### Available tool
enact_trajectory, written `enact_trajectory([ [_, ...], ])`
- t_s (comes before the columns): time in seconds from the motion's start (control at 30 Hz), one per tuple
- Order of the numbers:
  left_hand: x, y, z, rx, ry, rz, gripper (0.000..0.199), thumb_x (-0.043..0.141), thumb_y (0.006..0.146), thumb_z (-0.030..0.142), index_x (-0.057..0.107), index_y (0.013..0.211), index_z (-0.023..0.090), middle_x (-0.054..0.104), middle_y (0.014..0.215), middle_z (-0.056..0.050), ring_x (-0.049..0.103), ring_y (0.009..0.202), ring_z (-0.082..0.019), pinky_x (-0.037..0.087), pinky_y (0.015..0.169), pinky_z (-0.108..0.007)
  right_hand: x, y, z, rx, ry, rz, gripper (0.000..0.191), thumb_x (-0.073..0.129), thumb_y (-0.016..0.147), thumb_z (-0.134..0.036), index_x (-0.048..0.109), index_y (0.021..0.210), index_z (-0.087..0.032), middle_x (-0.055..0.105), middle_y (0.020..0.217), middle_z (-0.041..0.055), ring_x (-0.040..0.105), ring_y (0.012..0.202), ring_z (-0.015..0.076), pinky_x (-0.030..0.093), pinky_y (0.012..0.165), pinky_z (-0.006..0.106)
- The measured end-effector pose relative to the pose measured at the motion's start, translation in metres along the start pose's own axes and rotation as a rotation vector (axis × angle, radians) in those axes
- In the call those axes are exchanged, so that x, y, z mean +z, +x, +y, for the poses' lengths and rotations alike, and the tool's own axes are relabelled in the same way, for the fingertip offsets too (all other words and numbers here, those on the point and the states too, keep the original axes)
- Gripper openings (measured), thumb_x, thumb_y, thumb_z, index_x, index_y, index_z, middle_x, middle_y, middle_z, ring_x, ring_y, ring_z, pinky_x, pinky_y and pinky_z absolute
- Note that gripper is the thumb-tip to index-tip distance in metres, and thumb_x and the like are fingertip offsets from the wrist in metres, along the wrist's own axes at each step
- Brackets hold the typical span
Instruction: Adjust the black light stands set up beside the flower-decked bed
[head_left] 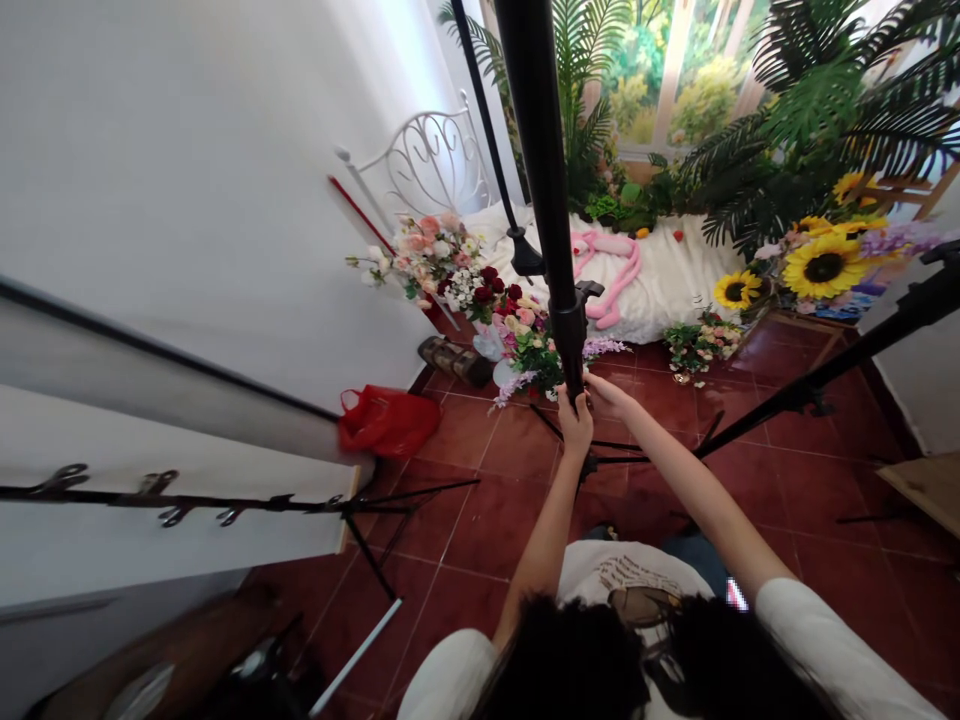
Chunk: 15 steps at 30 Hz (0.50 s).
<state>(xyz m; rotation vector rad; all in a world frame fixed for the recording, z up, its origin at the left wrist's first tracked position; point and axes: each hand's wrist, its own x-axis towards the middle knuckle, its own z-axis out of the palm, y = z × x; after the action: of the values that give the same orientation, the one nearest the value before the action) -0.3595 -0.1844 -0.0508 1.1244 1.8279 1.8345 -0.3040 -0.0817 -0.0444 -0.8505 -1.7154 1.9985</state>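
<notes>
A thick black stand pole [541, 150] rises from between my hands to the top edge of the view, with a clamp knob on its right side. My left hand [576, 420] is wrapped round the lower part of the pole. From the right, my right hand [604, 394] reaches the same pole just below the clamp, its fingers closed against it. The fingertips of both hands are close together and partly hidden by the pole. Dark stand legs [622, 458] spread over the red tiled floor beneath my hands.
Flower bunches [517, 325] stand just beyond my hands, before a white-covered bed [660, 285] with a pink toy. Another black stand [847, 365] slants in from the right, near sunflowers [823, 266]. At the left are a red bag [390, 420] and a clip-hung bar [247, 503].
</notes>
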Motion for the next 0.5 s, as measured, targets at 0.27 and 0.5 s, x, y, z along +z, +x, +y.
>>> enact_trajectory([
  [0.27, 0.000, 0.000, -0.002, -0.008, -0.012, -0.017, 0.058, 0.033, 0.093, 0.068, 0.053, 0.116, 0.018, 0.067, 0.106, -0.014, 0.065, 0.100, -0.024, 0.051, 0.090, -0.037, 0.010, -0.022, 0.010, 0.076, 0.377, 0.076, 0.042, 0.050, 0.085, -0.063, 0.056, 0.074, -0.023, 0.065, 0.071, 0.0046, 0.065, 0.083, 0.0209, 0.051, 0.083, 0.033],
  [0.5, 0.000, 0.000, 0.001, -0.003, -0.019, -0.013, 0.056, 0.034, 0.093, 0.068, 0.054, 0.110, 0.019, 0.065, 0.095, -0.010, 0.064, 0.089, -0.022, 0.051, 0.084, -0.035, 0.007, -0.019, 0.002, 0.039, 0.277, 0.214, 0.043, 0.072, 0.066, -0.058, 0.051, 0.069, -0.021, 0.057, 0.066, -0.0027, 0.056, 0.068, 0.0126, 0.047, 0.067, 0.024],
])
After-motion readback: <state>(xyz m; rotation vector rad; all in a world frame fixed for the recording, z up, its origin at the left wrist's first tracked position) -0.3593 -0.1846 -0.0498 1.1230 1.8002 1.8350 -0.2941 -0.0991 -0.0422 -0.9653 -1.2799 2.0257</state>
